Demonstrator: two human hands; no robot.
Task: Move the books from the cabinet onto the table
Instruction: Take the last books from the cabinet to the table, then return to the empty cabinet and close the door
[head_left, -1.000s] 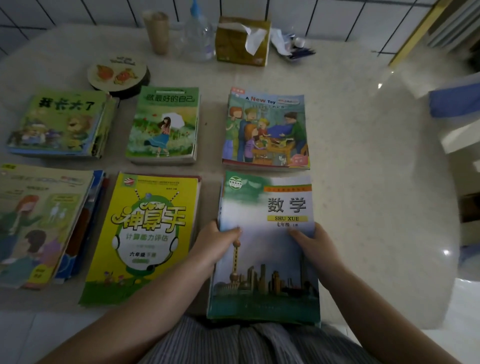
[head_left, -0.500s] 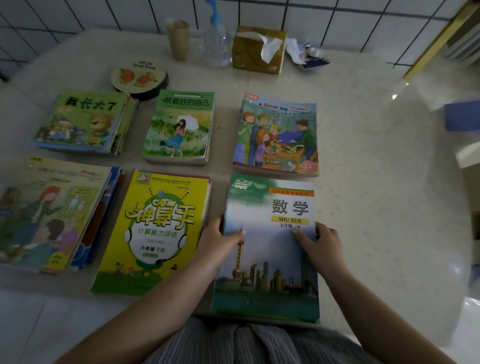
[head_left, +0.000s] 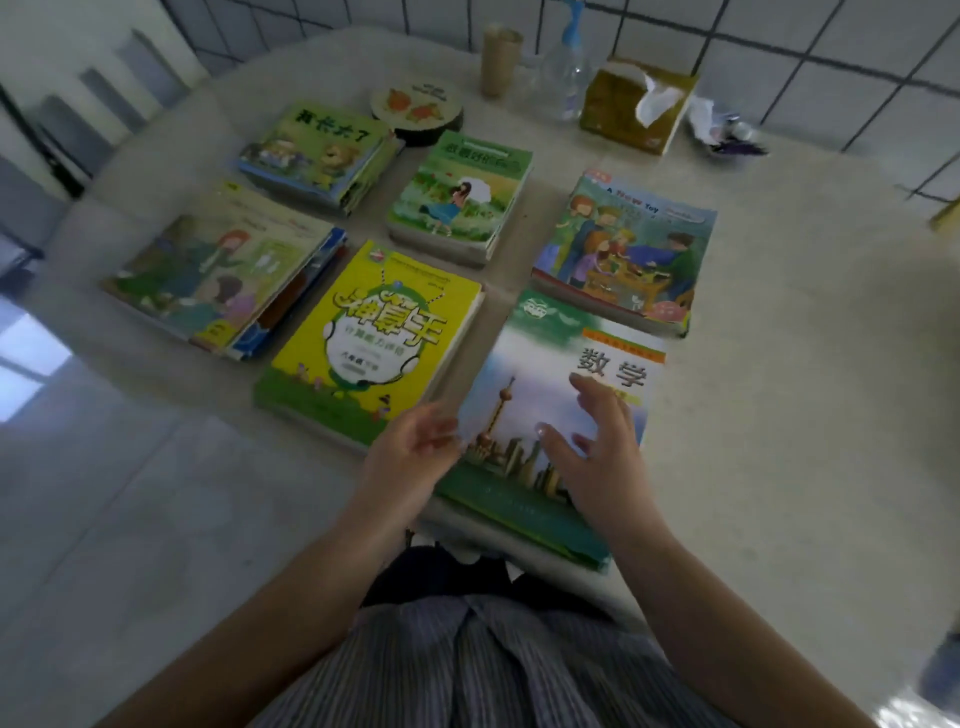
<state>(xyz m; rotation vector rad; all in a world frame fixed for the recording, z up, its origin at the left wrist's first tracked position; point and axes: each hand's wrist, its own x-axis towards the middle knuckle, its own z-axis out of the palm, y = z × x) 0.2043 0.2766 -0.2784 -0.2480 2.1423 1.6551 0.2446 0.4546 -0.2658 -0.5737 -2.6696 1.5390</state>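
Observation:
Several books lie in two rows on the pale stone table (head_left: 779, 415). Nearest me is the maths textbook (head_left: 540, 384) with a city skyline cover. My left hand (head_left: 410, 457) hovers at its left edge with fingers spread, holding nothing. My right hand (head_left: 597, 447) is lifted just above the cover, fingers apart. Left of it lies a yellow workbook (head_left: 369, 338), then a stack topped by a cartoon cover (head_left: 218, 270). Behind are the "A New Toy" book (head_left: 623, 249), a green book with a girl (head_left: 462, 197) and a lion picture-book stack (head_left: 317, 150).
At the table's back stand a round tin (head_left: 415, 106), a paper cup (head_left: 498, 62), a clear spray bottle (head_left: 566, 73) and a tissue box (head_left: 634, 104). A tiled wall runs behind. Tiled floor lies to the left, off the table's edge.
Both hands have let go of the maths textbook and lifted off it with fingers spread. The view has swung to the left and tilted.

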